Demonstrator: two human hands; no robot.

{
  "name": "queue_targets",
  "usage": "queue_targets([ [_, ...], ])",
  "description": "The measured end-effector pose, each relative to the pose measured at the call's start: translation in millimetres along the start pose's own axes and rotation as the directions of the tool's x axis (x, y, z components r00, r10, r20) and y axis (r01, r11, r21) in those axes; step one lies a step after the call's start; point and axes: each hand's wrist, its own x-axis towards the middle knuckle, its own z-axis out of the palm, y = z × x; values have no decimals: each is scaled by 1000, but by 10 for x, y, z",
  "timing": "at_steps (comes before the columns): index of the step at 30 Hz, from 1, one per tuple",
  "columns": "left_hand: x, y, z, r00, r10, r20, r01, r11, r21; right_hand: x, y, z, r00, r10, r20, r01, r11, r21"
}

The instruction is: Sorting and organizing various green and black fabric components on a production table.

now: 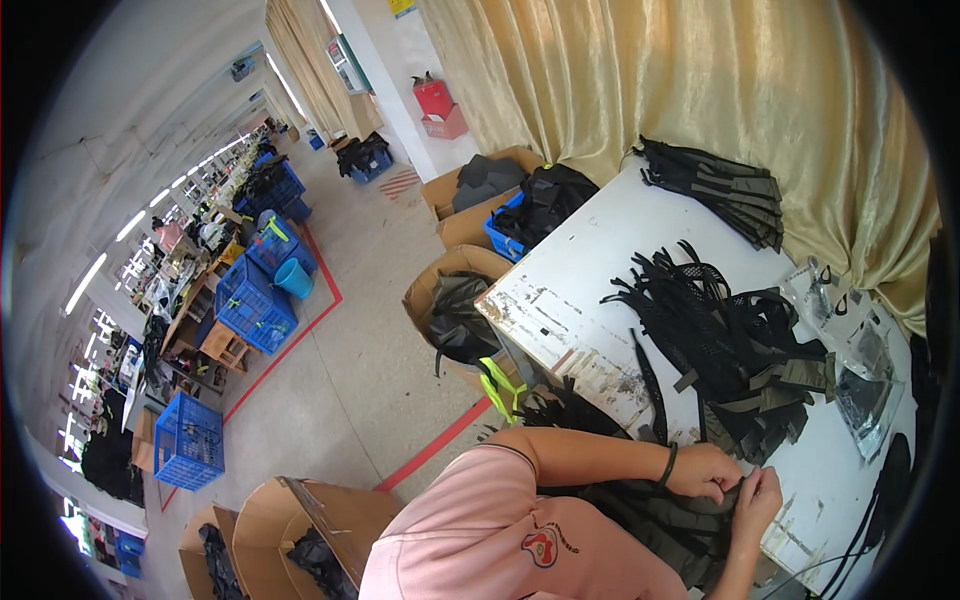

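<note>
My left hand [705, 471], with a dark band at its wrist, is closed at the near edge of the white table. Close beside it, my right hand [758, 507] is closed too, thumb and fingers pinched. Between them is a bit of dark fabric; its exact kind cannot be made out. Under my forearms lie dark grey-green and black fabric pieces [655, 515]. Just beyond my hands is a pile of black mesh pieces with straps [690, 310], with grey-green ends [765, 405] toward me.
Strapped black pieces [715, 190] lie at the white table's [560, 270] far corner, clear plastic bags [850, 340] at right. Left of the table stand a box of dark fabric [465, 310] and a blue crate [508, 232]. Open cardboard boxes [290, 530] stand at lower left.
</note>
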Motion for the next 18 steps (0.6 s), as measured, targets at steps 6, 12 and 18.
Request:
queue_targets([
  [6,-41,34,-15,989,-79,-128,103,975,198,-33,201,149,941,262,213,-338,718,609],
  [12,26,-137,-11,955,-251,-156,220,956,-194,-39,-22,88,871,183,456,-490,251,835],
  [18,111,-46,-103,952,-214,-219,138,938,-317,-214,22,-24,744,3,668,-664,115,739],
])
